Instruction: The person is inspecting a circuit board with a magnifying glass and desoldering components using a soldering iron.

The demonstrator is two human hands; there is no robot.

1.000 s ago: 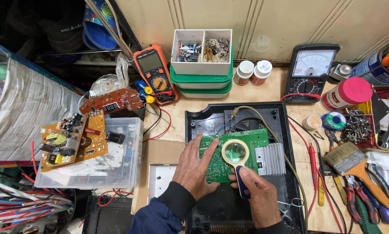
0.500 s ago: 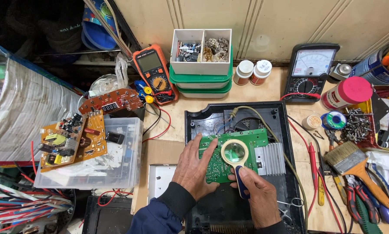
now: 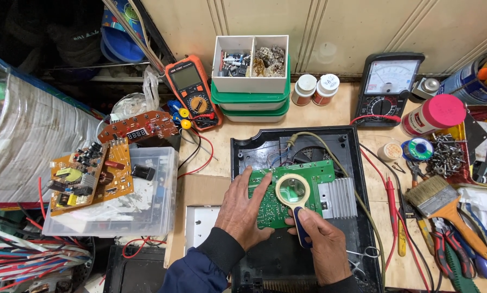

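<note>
Holding a magnifying glass [image 3: 293,191] by its blue handle, the right hand [image 3: 322,249] has its fingers closed around the handle, and the round lens hangs over the green circuit board [image 3: 287,190]. The left hand [image 3: 244,211] lies flat on the left part of this board, fingers spread and pressing on it, not gripping anything. The board sits inside the black plastic housing [image 3: 303,146], a little above its middle, and a ribbed metal heat sink [image 3: 337,191] touches the board's right edge. A grey cable [image 3: 330,157] runs from the top of the housing, over the board and down along the right side.

Room around the hands is small. On the left, a clear plastic box [image 3: 145,217] with an orange circuit board [image 3: 88,176] on top stands near the housing, with a brown cardboard piece [image 3: 200,190] between them. On the right, a red probe [image 3: 391,190], a paint brush [image 3: 444,209] and pliers [image 3: 444,244] lie just beside the housing's edge. Above it, green-lidded containers [image 3: 251,106] and an orange multimeter [image 3: 192,89] stand near the wall. The lower edge of the housing goes out of view.
</note>
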